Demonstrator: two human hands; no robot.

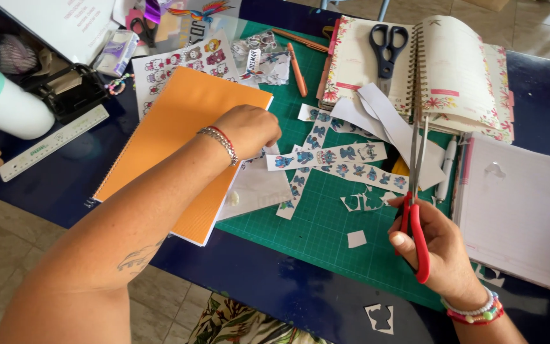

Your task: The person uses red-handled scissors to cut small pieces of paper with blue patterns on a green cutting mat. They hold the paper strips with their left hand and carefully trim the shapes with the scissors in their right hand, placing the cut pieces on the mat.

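My left hand [249, 129] is curled over the right edge of an orange notebook [173, 143], its fingertips at the end of a paper strip of blue cartoon stickers [326, 156]; whether it grips the strip I cannot tell. More sticker strips [364, 175] lie crossed on the green cutting mat [319, 223]. My right hand [437, 245] holds red-handled scissors [415, 191], blades pointing up and away over the strips.
An open floral planner [456, 70] with black scissors [386, 48] on it lies at the back. A white spiral notebook [520, 213] is at right. Sticker sheet [186, 64], orange pen [297, 70], ruler [52, 143], white-and-mint bottle [1, 105], paper scraps [356, 239].
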